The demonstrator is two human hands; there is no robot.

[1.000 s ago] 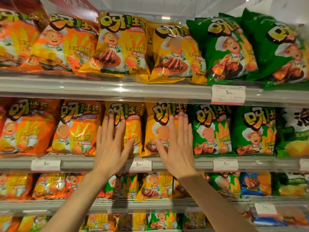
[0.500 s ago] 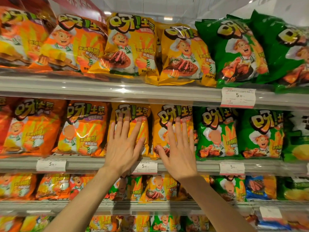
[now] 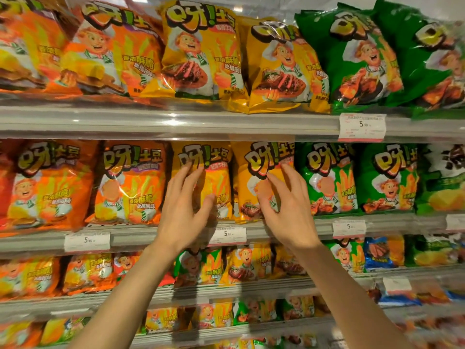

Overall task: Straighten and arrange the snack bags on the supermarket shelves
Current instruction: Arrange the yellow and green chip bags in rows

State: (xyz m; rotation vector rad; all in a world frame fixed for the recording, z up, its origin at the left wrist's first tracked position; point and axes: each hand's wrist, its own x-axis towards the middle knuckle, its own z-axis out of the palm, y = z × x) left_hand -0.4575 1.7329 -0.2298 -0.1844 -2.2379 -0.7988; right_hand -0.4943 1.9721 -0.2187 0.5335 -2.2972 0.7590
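Two yellow snack bags stand side by side on the middle shelf. My left hand is spread over the front of the left yellow bag, its fingertips at the printed logo and its thumb out to the right. In the same way my right hand lies on the right yellow bag, its fingers slightly bent and its fingertips touching the bag below the logo. Neither hand wraps around a bag. Both bags stand upright, close together.
Orange bags fill the middle shelf to the left and green bags to the right. The top shelf carries larger orange, yellow and green bags leaning forward. Price tags hang on the shelf rails. Lower shelves hold more bags.
Both hands slid up the yellow bags, and their flat fingers have loosened into a slight bend. The view has moved closer to the shelf.
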